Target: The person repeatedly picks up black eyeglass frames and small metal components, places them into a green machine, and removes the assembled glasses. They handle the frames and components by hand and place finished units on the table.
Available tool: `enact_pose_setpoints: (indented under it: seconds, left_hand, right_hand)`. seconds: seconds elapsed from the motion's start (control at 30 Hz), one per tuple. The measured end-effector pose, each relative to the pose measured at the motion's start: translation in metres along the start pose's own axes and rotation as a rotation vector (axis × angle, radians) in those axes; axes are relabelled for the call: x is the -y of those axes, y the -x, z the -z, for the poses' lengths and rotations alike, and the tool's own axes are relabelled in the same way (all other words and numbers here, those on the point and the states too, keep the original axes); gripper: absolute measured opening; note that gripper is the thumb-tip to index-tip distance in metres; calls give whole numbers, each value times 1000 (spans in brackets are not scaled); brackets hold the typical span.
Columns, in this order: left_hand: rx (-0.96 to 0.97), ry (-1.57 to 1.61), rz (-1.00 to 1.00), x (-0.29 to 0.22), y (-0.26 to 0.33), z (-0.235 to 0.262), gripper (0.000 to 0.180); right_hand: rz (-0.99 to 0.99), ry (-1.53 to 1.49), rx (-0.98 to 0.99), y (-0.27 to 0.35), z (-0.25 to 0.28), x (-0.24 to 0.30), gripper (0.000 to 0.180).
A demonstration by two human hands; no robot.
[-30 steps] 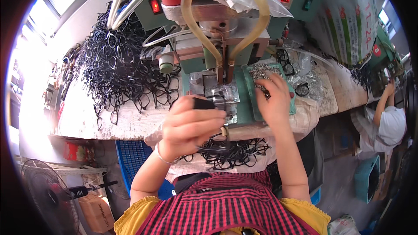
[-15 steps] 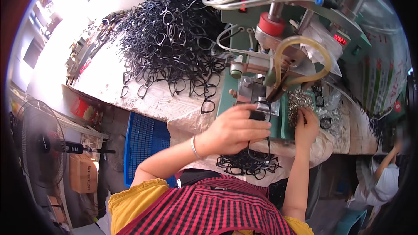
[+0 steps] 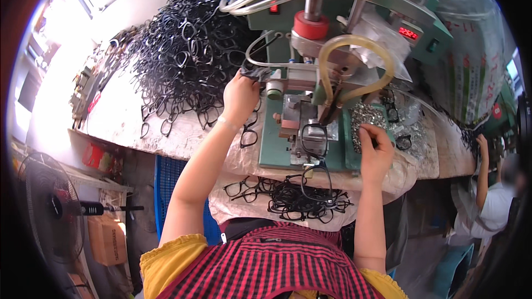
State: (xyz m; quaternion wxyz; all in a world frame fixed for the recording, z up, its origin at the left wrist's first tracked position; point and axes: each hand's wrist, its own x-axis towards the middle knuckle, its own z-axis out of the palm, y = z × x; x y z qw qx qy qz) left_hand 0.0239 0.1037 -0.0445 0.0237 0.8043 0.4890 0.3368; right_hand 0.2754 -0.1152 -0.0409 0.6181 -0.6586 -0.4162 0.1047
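Note:
My left hand [image 3: 239, 95] reaches up to the edge of a big heap of black spectacle frames [image 3: 183, 61] and grips a black frame [image 3: 254, 72] from it. My right hand [image 3: 375, 149] rests on a tray of small silver metal parts [image 3: 366, 117], fingers pinched; whether it holds a part is hidden. Between the hands, one black frame [image 3: 315, 135] sits clamped on the green press machine [image 3: 302, 116], its temple hanging down. More black frames [image 3: 293, 199] lie piled on a cloth in my lap.
A yellowish hose [image 3: 354, 63] loops over the machine head. A blue crate [image 3: 169, 180] stands under the bench, a floor fan [image 3: 52, 205] at lower left. Another person [image 3: 493, 199] works at the far right.
My left hand has left the machine's clamp, gone up-left to the heap and taken a frame. The right hand has stayed on the tray of metal parts. The view has swung left.

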Motion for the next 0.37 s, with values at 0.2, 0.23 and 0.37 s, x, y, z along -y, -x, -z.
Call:
enact_pose_setpoints:
  seconds: [0.2,0.23,0.37]
  left_hand:
    - [200,-259,190,54,-8,-108,14]
    - [246,-210,203,41,-4,-92,15]
    - [177,-9,76,49,23,-49,27]
  right_hand:
    - [-134,5,-45,23,35,-17,11]
    - [-117,51,-53,31,51,-24,11]
    - [-227,166,-101,59,95,-49,18]
